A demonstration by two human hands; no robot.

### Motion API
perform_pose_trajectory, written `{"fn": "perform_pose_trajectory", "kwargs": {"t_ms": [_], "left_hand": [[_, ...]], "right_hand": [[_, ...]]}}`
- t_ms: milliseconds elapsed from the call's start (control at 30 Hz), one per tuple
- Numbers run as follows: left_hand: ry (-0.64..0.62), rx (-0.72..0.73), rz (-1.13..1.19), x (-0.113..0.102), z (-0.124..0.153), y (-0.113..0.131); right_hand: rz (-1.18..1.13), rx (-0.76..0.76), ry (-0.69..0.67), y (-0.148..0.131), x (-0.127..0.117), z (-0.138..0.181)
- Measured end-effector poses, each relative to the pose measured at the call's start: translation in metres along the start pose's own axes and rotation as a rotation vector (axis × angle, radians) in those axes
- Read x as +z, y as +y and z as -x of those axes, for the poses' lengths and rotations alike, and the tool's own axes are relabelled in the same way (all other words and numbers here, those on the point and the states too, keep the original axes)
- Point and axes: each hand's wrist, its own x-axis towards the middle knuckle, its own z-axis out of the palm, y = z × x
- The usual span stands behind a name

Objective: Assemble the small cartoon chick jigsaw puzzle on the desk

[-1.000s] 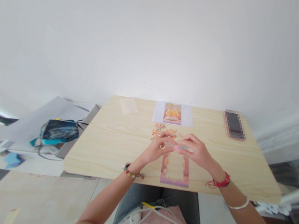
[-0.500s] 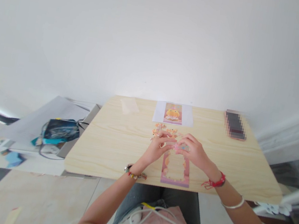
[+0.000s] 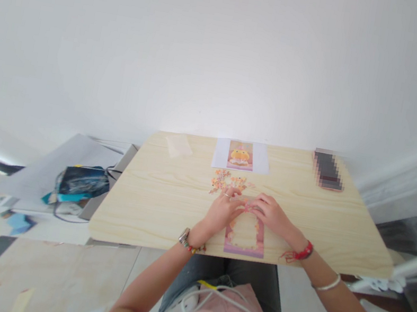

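A jigsaw puzzle border (image 3: 243, 250) in pink and purple lies near the table's front edge, with bare wood showing inside it. Both hands meet at its top side, over a small pink puzzle piece (image 3: 248, 206). My left hand (image 3: 223, 211) closes thumb and fingers on the piece from the left, partly hiding it. From the right, the bent fingers of my right hand (image 3: 273, 214) pinch at the same spot and cover part of the border. Just beyond my left hand lies a pile of loose orange and pink puzzle pieces (image 3: 222, 179).
A white sheet with a printed picture (image 3: 241, 155) lies at the back of the table (image 3: 145, 193). A pale thin sheet (image 3: 178, 145) lies back left, and a phone (image 3: 327, 170) back right. Left of the table, a dark bag (image 3: 85, 181) rests among clutter.
Both hands have lowered from just above the puzzle to its top side. The left hand has turned and shifted slightly right, and the fingers now press together around the pink piece.
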Motion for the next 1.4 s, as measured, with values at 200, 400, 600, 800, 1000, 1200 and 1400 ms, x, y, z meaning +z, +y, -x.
{"fn": "perform_pose_trajectory", "kwargs": {"t_ms": [200, 400, 600, 800, 1000, 1200, 1400], "left_hand": [[-0.012, 0.013, -0.11, 0.004, -0.003, 0.003], [0.0, -0.022, -0.091, 0.005, -0.004, 0.003], [-0.003, 0.001, -0.122, 0.005, -0.004, 0.004], [-0.03, 0.016, -0.16, 0.008, -0.004, 0.001], [-0.041, 0.012, -0.106, 0.009, -0.004, 0.003], [-0.064, 0.051, -0.135, 0.012, -0.002, 0.002], [-0.071, 0.047, -0.201, 0.014, 0.005, 0.004]], "right_hand": [[0.09, 0.02, -0.004, 0.004, 0.005, 0.001], [0.142, -0.002, -0.066, 0.003, 0.006, -0.004], [0.185, -0.014, -0.059, 0.001, 0.008, -0.005], [0.189, -0.039, -0.026, 0.0, 0.011, -0.003], [0.231, -0.061, -0.007, -0.001, 0.012, -0.002], [0.264, -0.062, -0.006, -0.002, 0.014, 0.001], [0.339, -0.05, -0.017, -0.007, 0.016, 0.0]]}}
